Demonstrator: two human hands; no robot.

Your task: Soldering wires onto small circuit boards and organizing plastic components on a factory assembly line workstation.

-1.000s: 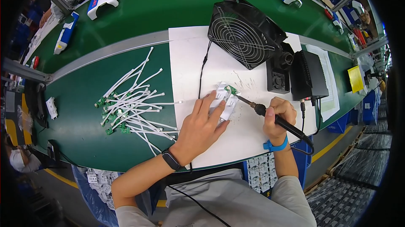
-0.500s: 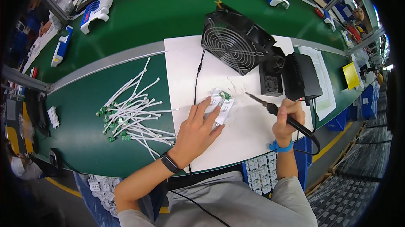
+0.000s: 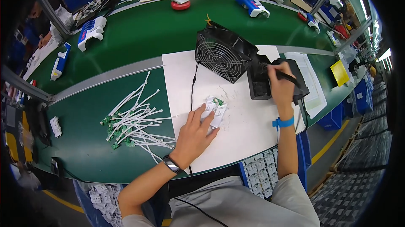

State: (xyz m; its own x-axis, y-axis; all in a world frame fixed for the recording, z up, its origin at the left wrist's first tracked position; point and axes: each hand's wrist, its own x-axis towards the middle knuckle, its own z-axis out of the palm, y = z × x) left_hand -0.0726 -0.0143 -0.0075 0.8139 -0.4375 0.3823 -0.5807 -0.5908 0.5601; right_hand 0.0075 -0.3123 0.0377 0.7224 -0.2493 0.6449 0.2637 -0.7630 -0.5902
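My left hand [image 3: 195,136] lies with its fingers spread over a small white plastic housing [image 3: 218,119], pressing it on the white sheet [image 3: 240,142]. A little green circuit board [image 3: 217,101] shows at the housing's far end. To the right, my right hand [image 3: 282,84] is closed around the black handle of a soldering iron [image 3: 294,79]. The iron's front end reaches into the black iron stand [image 3: 259,85], and its tip is hidden there. Just behind the stand and my hand sits a black box-shaped unit [image 3: 300,77].
A black fan [image 3: 225,54] with a wire guard stands beyond the housing. White cables with green boards [image 3: 130,125] are heaped on the left. Across the bench runs a green conveyor [image 3: 147,24] carrying blue-and-white devices [image 3: 252,5]. A tray of white parts [image 3: 260,174] is below the edge.
My right hand has carried the soldering iron away from beside the housing, up and over to the iron stand. My left hand stays on the housing. The whole view has shifted slightly.
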